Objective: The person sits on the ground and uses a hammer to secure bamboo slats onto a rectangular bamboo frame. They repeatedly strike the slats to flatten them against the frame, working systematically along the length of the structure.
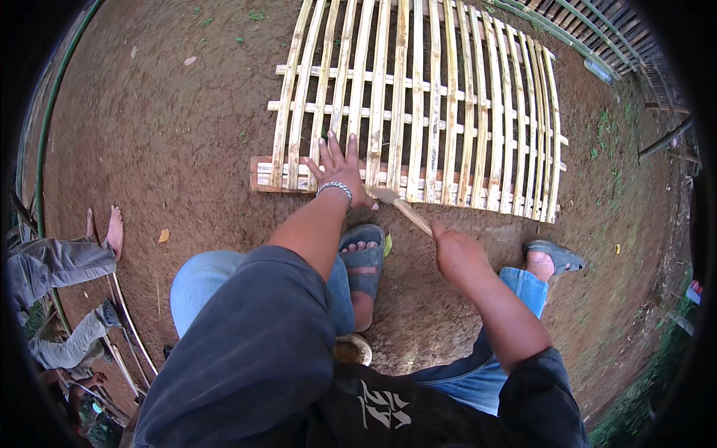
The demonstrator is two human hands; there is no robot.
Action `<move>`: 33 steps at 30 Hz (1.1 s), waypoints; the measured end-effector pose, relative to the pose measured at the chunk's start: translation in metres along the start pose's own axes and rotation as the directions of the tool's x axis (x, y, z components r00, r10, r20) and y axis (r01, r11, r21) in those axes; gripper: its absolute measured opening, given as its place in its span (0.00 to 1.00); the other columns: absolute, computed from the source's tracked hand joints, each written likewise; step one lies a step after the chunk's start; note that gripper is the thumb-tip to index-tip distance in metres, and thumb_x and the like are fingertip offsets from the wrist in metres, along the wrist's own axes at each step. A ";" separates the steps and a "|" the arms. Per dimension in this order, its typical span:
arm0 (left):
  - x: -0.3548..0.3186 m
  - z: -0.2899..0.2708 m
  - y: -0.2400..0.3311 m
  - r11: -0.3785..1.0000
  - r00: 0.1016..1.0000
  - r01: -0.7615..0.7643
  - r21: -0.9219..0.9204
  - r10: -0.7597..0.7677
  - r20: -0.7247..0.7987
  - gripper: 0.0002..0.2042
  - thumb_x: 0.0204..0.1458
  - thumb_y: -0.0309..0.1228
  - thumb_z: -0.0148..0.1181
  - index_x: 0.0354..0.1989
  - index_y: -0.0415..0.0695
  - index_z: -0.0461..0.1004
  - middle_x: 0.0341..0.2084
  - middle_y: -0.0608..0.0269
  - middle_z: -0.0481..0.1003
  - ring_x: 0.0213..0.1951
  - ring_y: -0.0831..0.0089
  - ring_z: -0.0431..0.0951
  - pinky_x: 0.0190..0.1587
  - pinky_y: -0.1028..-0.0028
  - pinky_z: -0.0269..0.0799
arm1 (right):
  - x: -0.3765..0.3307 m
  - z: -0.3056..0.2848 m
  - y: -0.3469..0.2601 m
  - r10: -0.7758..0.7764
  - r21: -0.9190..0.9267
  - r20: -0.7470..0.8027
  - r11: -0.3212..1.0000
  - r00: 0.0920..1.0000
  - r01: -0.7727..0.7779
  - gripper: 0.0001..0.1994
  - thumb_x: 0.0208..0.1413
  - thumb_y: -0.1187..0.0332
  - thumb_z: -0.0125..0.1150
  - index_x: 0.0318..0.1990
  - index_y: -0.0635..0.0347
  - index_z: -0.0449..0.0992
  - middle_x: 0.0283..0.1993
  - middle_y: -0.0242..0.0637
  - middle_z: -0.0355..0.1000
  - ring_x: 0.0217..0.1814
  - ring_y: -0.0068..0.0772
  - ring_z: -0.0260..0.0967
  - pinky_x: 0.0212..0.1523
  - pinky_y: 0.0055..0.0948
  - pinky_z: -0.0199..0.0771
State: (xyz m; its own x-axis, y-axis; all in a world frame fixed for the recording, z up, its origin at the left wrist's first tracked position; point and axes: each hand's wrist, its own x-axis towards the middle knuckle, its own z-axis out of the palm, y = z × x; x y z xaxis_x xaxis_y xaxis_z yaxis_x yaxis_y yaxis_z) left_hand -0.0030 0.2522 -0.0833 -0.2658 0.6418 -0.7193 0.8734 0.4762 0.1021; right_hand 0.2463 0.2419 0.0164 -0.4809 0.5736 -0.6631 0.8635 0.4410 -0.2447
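Note:
A slatted panel of pale wooden or bamboo strips (434, 119) lies on the ground in front of me, its long strips crossing several thinner bars. My left hand (340, 173), with a chain bracelet on the wrist, rests on the panel's near left part, fingers spread over the strips. In my right hand (457, 254) is a hammer (412, 216), gripped by its wooden handle. The hammer's head is at the panel's near edge, just right of my left hand; whether it touches a strip I cannot tell. A reddish board (259, 179) shows under the near left corner.
My sandalled feet stand on bare soil close to the panel, with a round bowl-like container (364, 347) behind the left foot. Other people's legs (63, 261) and long thin poles (131, 325) are at the left. A plastic bottle (597, 71) lies by the slatted fence at the far right.

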 end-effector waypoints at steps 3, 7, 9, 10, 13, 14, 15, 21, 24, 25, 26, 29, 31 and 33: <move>0.003 -0.005 -0.003 1.000 1.000 -0.015 0.011 0.015 -0.022 0.80 0.28 0.59 0.84 0.80 0.52 0.21 0.78 0.37 0.18 0.78 0.38 0.18 0.71 0.27 0.20 | -0.003 -0.007 -0.004 0.031 -0.021 -0.030 0.999 0.999 -0.031 0.24 0.66 0.73 0.47 0.69 0.56 0.64 0.53 0.55 0.77 0.48 0.58 0.79 0.48 0.52 0.80; -0.002 -0.002 -0.006 1.000 1.000 -0.011 0.019 0.011 -0.001 0.80 0.29 0.58 0.84 0.81 0.53 0.21 0.78 0.37 0.19 0.78 0.39 0.18 0.71 0.26 0.21 | -0.020 -0.007 -0.032 -0.152 0.122 -0.409 0.968 0.900 0.219 0.24 0.67 0.73 0.45 0.71 0.55 0.63 0.50 0.55 0.78 0.48 0.58 0.79 0.49 0.52 0.79; 0.002 0.001 -0.002 1.000 1.000 -0.026 0.014 0.026 -0.011 0.81 0.27 0.59 0.85 0.81 0.53 0.21 0.78 0.36 0.19 0.78 0.38 0.19 0.71 0.26 0.22 | -0.012 0.008 -0.013 0.008 0.116 -0.154 0.993 0.988 0.010 0.24 0.66 0.72 0.48 0.70 0.55 0.64 0.51 0.55 0.78 0.48 0.58 0.79 0.49 0.52 0.79; 0.006 0.008 -0.003 1.000 0.999 -0.031 0.007 0.031 -0.026 0.82 0.25 0.59 0.85 0.81 0.53 0.21 0.78 0.35 0.19 0.79 0.38 0.19 0.71 0.26 0.23 | -0.007 0.017 0.001 0.090 0.094 -0.022 0.992 0.996 -0.088 0.24 0.66 0.71 0.50 0.70 0.55 0.64 0.52 0.55 0.78 0.48 0.58 0.79 0.48 0.51 0.80; 0.008 0.007 -0.003 0.999 0.999 -0.028 0.017 0.029 -0.036 0.83 0.23 0.59 0.85 0.81 0.53 0.22 0.78 0.35 0.19 0.78 0.37 0.19 0.71 0.26 0.23 | -0.005 0.029 0.022 0.166 -0.022 0.055 0.986 0.985 -0.165 0.24 0.67 0.69 0.51 0.70 0.53 0.64 0.50 0.56 0.78 0.49 0.59 0.79 0.49 0.52 0.79; 0.008 0.006 -0.003 0.999 0.999 -0.024 0.027 0.024 -0.031 0.82 0.23 0.59 0.85 0.81 0.53 0.22 0.78 0.35 0.19 0.78 0.37 0.19 0.71 0.26 0.23 | -0.004 0.030 0.022 0.128 0.047 -0.020 0.991 0.992 -0.127 0.24 0.66 0.70 0.51 0.70 0.53 0.64 0.50 0.57 0.78 0.49 0.60 0.79 0.49 0.52 0.79; 0.009 0.011 -0.015 0.999 0.998 -0.033 -0.003 0.033 -0.055 0.82 0.23 0.59 0.85 0.81 0.52 0.22 0.78 0.35 0.19 0.78 0.37 0.19 0.70 0.25 0.23 | -0.010 0.017 -0.002 0.091 0.119 -0.076 0.990 0.993 -0.082 0.24 0.66 0.71 0.51 0.70 0.54 0.64 0.50 0.58 0.78 0.49 0.60 0.79 0.49 0.53 0.79; 0.011 0.009 0.000 0.999 0.998 -0.052 0.010 0.052 -0.033 0.82 0.24 0.59 0.85 0.81 0.52 0.22 0.78 0.34 0.19 0.78 0.37 0.19 0.70 0.25 0.23 | -0.005 0.056 0.020 0.039 0.180 -0.170 0.984 0.985 -0.007 0.23 0.64 0.69 0.55 0.67 0.55 0.64 0.47 0.60 0.78 0.49 0.64 0.78 0.50 0.56 0.78; 0.004 0.008 -0.006 0.999 0.999 -0.040 0.016 0.040 -0.010 0.82 0.24 0.59 0.85 0.81 0.53 0.22 0.78 0.34 0.20 0.78 0.37 0.19 0.71 0.25 0.23 | -0.008 0.061 0.024 0.163 0.160 0.002 0.974 0.987 -0.161 0.23 0.64 0.67 0.57 0.66 0.55 0.64 0.48 0.60 0.78 0.49 0.64 0.78 0.49 0.56 0.78; 0.000 0.008 -0.007 0.999 0.999 -0.040 0.017 0.039 0.005 0.82 0.24 0.59 0.85 0.81 0.53 0.22 0.78 0.35 0.20 0.78 0.37 0.19 0.71 0.25 0.23 | -0.011 0.059 0.020 0.177 0.185 -0.010 0.968 0.984 -0.172 0.23 0.64 0.67 0.57 0.66 0.55 0.64 0.48 0.60 0.78 0.49 0.64 0.77 0.49 0.57 0.77; -0.002 0.006 -0.009 1.000 1.000 -0.026 0.015 0.026 0.009 0.81 0.26 0.59 0.84 0.81 0.54 0.22 0.78 0.36 0.20 0.78 0.38 0.19 0.71 0.25 0.22 | -0.012 0.057 0.013 0.157 0.248 -0.124 0.961 0.980 -0.122 0.23 0.64 0.67 0.57 0.66 0.55 0.64 0.47 0.60 0.78 0.49 0.65 0.77 0.49 0.57 0.77; -0.002 -0.004 -0.013 1.000 1.000 -0.004 0.020 0.004 0.000 0.79 0.30 0.59 0.83 0.81 0.55 0.21 0.78 0.37 0.19 0.78 0.39 0.18 0.71 0.26 0.21 | -0.009 0.055 -0.008 0.114 0.355 -0.366 0.935 0.924 0.026 0.22 0.64 0.67 0.56 0.64 0.56 0.65 0.45 0.60 0.78 0.47 0.65 0.78 0.47 0.58 0.77; 0.000 0.000 -0.004 0.999 0.999 -0.033 0.006 0.033 0.007 0.79 0.30 0.59 0.84 0.80 0.55 0.21 0.78 0.37 0.19 0.78 0.39 0.18 0.71 0.26 0.21 | -0.010 0.088 0.015 0.103 0.343 -0.385 0.939 0.917 0.039 0.21 0.65 0.66 0.57 0.63 0.56 0.65 0.44 0.60 0.79 0.46 0.66 0.78 0.46 0.59 0.77; 0.004 0.003 -0.002 0.999 0.999 -0.039 0.002 0.039 -0.021 0.82 0.24 0.58 0.85 0.81 0.54 0.22 0.78 0.37 0.20 0.79 0.38 0.20 0.72 0.27 0.23 | 0.001 0.096 0.035 0.129 0.224 -0.140 0.970 0.982 -0.096 0.20 0.65 0.66 0.57 0.62 0.55 0.65 0.42 0.59 0.79 0.46 0.67 0.77 0.46 0.59 0.77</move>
State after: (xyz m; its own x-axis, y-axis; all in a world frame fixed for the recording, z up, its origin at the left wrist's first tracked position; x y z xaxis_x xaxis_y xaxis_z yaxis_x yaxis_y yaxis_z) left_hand -0.0047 0.2522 -0.0884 -0.2405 0.6725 -0.7000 0.8839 0.4496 0.1283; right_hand 0.2910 0.1917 -0.0601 -0.3819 0.7168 -0.5834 0.9175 0.2182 -0.3325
